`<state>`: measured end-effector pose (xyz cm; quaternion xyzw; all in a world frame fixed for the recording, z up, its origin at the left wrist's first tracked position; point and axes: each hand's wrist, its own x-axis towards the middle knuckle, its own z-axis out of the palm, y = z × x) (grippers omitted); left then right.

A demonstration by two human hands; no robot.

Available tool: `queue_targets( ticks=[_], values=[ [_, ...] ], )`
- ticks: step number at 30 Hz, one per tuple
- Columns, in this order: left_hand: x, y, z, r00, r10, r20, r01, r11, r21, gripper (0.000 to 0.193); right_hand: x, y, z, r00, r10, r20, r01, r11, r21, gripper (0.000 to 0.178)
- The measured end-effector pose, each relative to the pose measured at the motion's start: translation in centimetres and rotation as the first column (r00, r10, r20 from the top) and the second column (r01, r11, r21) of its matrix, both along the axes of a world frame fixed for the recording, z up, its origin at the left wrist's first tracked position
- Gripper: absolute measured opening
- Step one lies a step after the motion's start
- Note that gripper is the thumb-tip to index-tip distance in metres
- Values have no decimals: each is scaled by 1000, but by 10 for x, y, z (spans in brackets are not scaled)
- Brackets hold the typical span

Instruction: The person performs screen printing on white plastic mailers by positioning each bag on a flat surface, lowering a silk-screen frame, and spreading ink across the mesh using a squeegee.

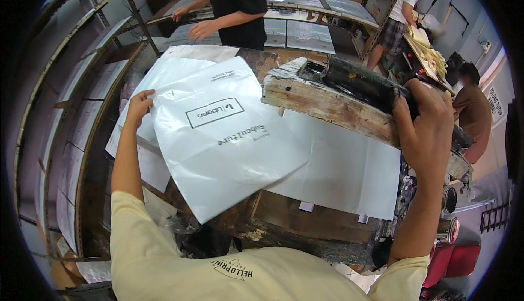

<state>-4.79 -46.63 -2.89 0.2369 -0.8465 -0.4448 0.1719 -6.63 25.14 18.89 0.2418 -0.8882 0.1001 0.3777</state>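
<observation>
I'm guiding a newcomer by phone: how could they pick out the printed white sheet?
Start at the worktable before the yellow shirt. Over it, the left grip holds the printed sheet by its edge. Unlike the plain sheet to its right, it bears black lettering and an outlined rectangle.

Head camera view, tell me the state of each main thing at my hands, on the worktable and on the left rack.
Left hand: pinching the bag's left edge
Printed white plastic bag: held, slightly rumpled
Right hand: gripping the frame
Wooden screen-printing frame: held tilted, ink-stained
White sheet: lying flat, partly covered
Worktable: stained
Left rack: loaded with white sheets
</observation>
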Motion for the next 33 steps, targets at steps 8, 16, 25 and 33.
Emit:
queue_targets(
  ticks=[8,16,25,33],
  values=[
    [0,283,82,833,-484,-267,523,846,99,96,15,4,-17,998,-67,-6,66,997,-43,60],
    [106,434,-44,886,-450,-117,460,813,358,107,87,32,-138,852,-14,524,-138,958,251,37],
    [124,432,-100,894,-406,190,446,846,-291,114,119,25,-257,747,64,662,-140,988,63,43],
    [131,424,-109,884,-431,180,467,816,-342,114,-26,22,-281,870,93,485,-145,987,71,47]
  ],
)
